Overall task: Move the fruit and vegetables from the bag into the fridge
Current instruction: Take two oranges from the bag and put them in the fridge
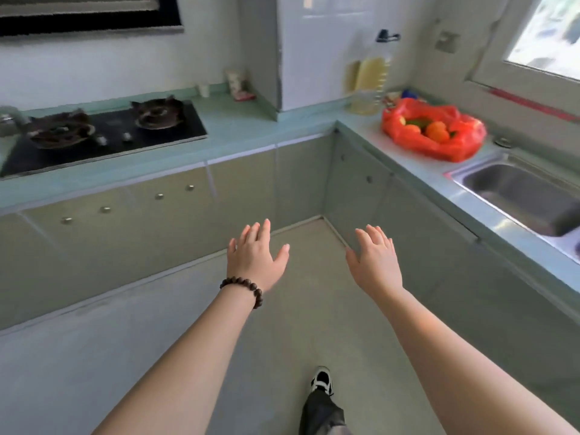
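Home kitchen on my feed. Two-burner gas hob (106, 133) set into an L-shaped green table (251, 127), steel sink (527, 196) on the right run, cabinet doors (125, 221) underneath, oil bottle (372, 86) in the corner, tiled walls, window (546, 36).

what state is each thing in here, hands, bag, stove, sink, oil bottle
left hand: open, empty, held out over the floor
right hand: open, empty, fingers spread
red bag: on the counter, mouth open, fruit showing inside
stove: no pots on it, no flame visible
sink: looks empty
oil bottle: upright, partly full
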